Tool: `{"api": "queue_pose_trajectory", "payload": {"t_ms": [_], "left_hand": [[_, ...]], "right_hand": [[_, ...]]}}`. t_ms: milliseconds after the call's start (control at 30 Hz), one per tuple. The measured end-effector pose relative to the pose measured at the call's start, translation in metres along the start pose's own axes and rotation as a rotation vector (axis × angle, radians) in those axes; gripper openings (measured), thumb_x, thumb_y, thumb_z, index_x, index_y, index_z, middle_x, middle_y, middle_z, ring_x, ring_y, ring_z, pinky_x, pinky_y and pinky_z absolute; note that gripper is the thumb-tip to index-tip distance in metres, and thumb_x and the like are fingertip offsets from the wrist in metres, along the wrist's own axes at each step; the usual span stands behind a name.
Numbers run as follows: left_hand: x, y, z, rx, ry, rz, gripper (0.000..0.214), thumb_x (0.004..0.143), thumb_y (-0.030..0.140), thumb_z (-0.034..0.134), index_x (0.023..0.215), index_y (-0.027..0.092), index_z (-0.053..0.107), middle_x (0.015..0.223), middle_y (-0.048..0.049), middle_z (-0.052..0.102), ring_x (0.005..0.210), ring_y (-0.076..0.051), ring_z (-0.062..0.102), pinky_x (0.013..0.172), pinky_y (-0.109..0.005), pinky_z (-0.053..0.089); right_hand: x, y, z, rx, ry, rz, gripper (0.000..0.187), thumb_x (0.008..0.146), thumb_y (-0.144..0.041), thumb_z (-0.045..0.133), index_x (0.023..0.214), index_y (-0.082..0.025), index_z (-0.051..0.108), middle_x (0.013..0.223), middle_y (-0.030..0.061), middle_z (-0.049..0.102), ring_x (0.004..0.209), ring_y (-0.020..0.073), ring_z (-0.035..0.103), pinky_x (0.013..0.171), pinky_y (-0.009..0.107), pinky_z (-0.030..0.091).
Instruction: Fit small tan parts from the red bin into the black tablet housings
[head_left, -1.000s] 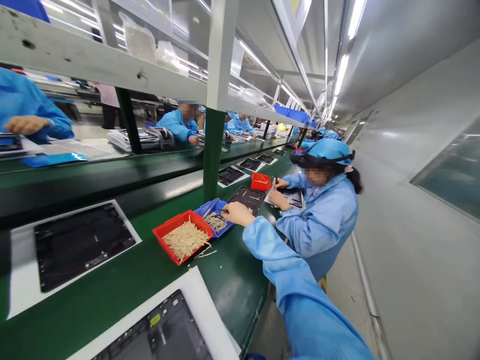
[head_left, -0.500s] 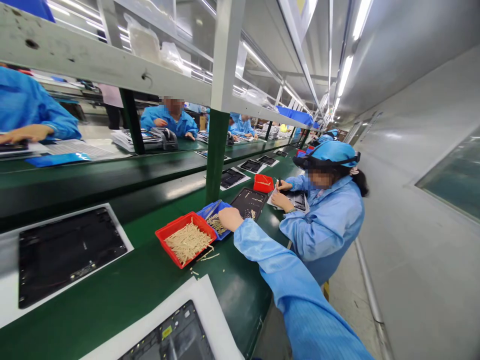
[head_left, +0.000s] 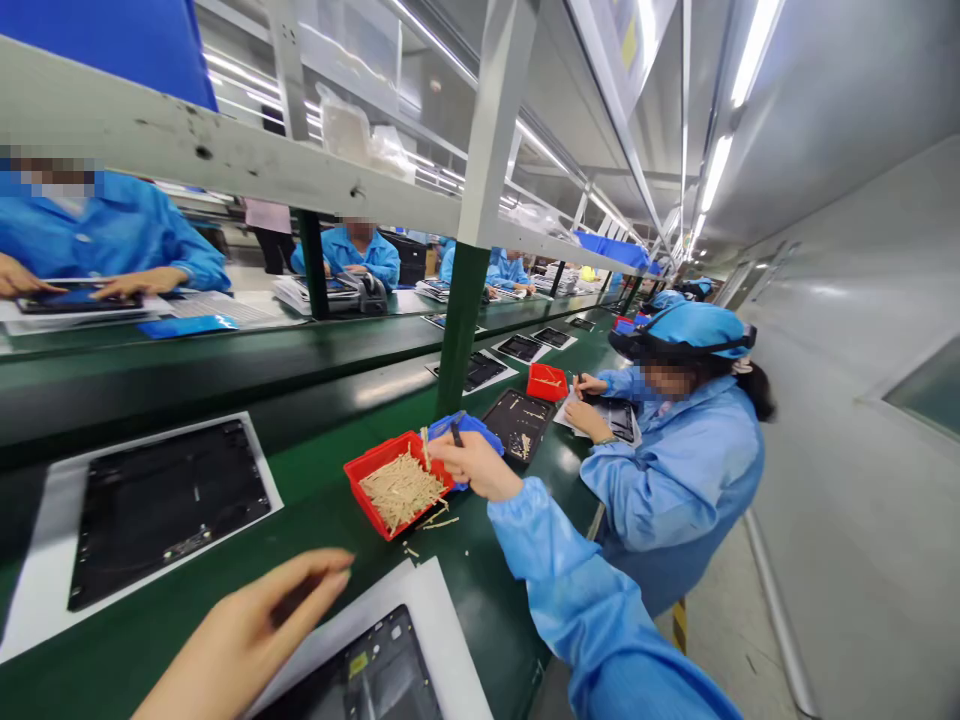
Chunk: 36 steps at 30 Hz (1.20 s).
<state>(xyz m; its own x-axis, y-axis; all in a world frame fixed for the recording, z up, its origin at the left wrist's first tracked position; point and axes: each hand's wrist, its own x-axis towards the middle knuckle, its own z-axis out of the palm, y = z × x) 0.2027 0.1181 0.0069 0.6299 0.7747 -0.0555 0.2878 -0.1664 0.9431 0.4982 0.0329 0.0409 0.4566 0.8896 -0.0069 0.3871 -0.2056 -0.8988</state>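
My right hand (head_left: 472, 466), in a blue sleeve, reaches across the green bench to the corner where a red plastic tray (head_left: 390, 492) of pale thin strips meets a blue tray (head_left: 469, 428). A single strip stands upright at its fingertips, and I cannot tell whether it is held. The hand hides most of the blue tray. My left hand (head_left: 251, 635) is low at the bottom left, above a white sheet (head_left: 442, 610) bearing a black tablet-like panel (head_left: 382, 670). It holds nothing visible, with its fingers apart.
A black panel (head_left: 169, 510) on white lies left of the red tray, and a black slotted tray (head_left: 519, 425) lies beyond it. A co-worker (head_left: 675, 470) works at the right. More co-workers sit across the bench, beneath a shelf on green posts (head_left: 459, 330).
My left hand has entered the view at the bottom left. My right hand has moved left from above the blue tray to the red tray's corner. The view has turned slightly.
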Motion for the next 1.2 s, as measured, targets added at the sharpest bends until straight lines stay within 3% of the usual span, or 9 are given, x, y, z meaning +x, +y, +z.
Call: {"api": "queue_pose_trajectory", "payload": {"t_ms": [100,167,300,433,600,733,833,1033,1200], "left_hand": [[0.031,0.038,0.023,-0.152,-0.08,-0.079,0.082,0.044,0.084,0.088,0.101,0.026,0.087,0.104,-0.0095,0.085,0.09,-0.031,0.074,0.069,-0.037,0.06],[0.044,0.051,0.035,-0.195,-0.095,-0.075,0.078,0.047,0.082,0.087,0.099,0.023,0.087,0.102,-0.0105,0.084,0.084,-0.026,0.071,0.066,-0.034,0.057],[0.051,0.047,0.048,-0.248,-0.122,-0.078,0.068,0.047,0.08,0.086,0.076,0.019,0.081,0.072,-0.0059,0.073,0.061,-0.015,0.054,0.057,-0.028,0.045],[0.05,0.036,0.05,-0.282,-0.133,-0.094,0.069,0.05,0.085,0.084,0.071,0.019,0.077,0.071,-0.0039,0.068,0.059,-0.012,0.048,0.056,-0.026,0.04],[0.051,0.032,0.052,-0.278,-0.137,-0.084,0.07,0.052,0.086,0.082,0.067,0.019,0.073,0.065,-0.001,0.062,0.053,-0.011,0.044,0.053,-0.027,0.034],[0.051,0.03,0.052,-0.269,-0.105,-0.045,0.068,0.057,0.087,0.079,0.068,0.02,0.071,0.064,-0.0002,0.062,0.054,-0.012,0.046,0.055,-0.028,0.038],[0.05,0.028,0.051,-0.24,-0.077,-0.016,0.065,0.06,0.084,0.079,0.074,0.021,0.076,0.068,-0.001,0.066,0.056,-0.013,0.049,0.057,-0.029,0.041],[0.05,0.029,0.05,-0.183,-0.043,0.042,0.053,0.057,0.076,0.084,0.074,0.026,0.079,0.08,-0.0039,0.077,0.077,-0.023,0.065,0.07,-0.032,0.053],[0.051,0.027,0.052,-0.224,-0.099,0.001,0.059,0.058,0.08,0.081,0.071,0.023,0.075,0.069,-0.0012,0.069,0.056,-0.016,0.056,0.056,-0.03,0.049]], "right_hand": [[-0.019,-0.006,0.03,0.195,-0.077,-0.044,0.058,0.086,-0.078,0.071,0.086,-0.02,0.064,0.055,-0.0119,0.032,0.047,0.0079,0.028,0.043,0.023,0.026],[-0.028,-0.006,0.045,0.442,-0.145,-0.065,0.058,0.077,-0.075,0.082,0.082,-0.02,0.066,0.055,-0.0109,0.034,0.047,0.0067,0.026,0.043,0.023,0.021],[-0.033,0.003,0.06,0.555,-0.146,-0.074,0.05,0.078,-0.066,0.087,0.08,-0.018,0.071,0.061,-0.0046,0.052,0.051,0.008,0.036,0.045,0.024,0.021],[-0.03,0.014,0.068,0.542,-0.097,-0.13,0.044,0.081,-0.06,0.086,0.079,-0.018,0.074,0.069,-0.0006,0.064,0.06,0.0115,0.049,0.053,0.025,0.035],[-0.029,0.023,0.072,0.409,-0.007,-0.235,0.029,0.09,-0.048,0.08,0.085,-0.019,0.079,0.077,0.0016,0.072,0.07,0.0165,0.063,0.068,0.029,0.052],[-0.035,0.024,0.069,0.092,0.185,-0.468,0.017,0.094,-0.036,0.076,0.1,-0.021,0.084,0.092,0.0061,0.079,0.085,0.0214,0.073,0.082,0.035,0.061],[-0.04,0.024,0.066,-0.131,0.183,-0.613,0.016,0.099,-0.028,0.071,0.106,-0.022,0.084,0.101,0.0094,0.082,0.096,0.0231,0.076,0.09,0.037,0.063],[-0.038,0.031,0.067,-0.224,0.168,-0.6,0.012,0.095,-0.018,0.072,0.101,-0.022,0.082,0.096,0.0063,0.08,0.086,0.0203,0.075,0.081,0.032,0.063],[-0.023,0.034,0.053,-0.271,0.243,-0.442,0.006,0.095,-0.02,0.075,0.093,-0.02,0.081,0.09,0.005,0.078,0.084,0.0197,0.073,0.08,0.03,0.058]]}}
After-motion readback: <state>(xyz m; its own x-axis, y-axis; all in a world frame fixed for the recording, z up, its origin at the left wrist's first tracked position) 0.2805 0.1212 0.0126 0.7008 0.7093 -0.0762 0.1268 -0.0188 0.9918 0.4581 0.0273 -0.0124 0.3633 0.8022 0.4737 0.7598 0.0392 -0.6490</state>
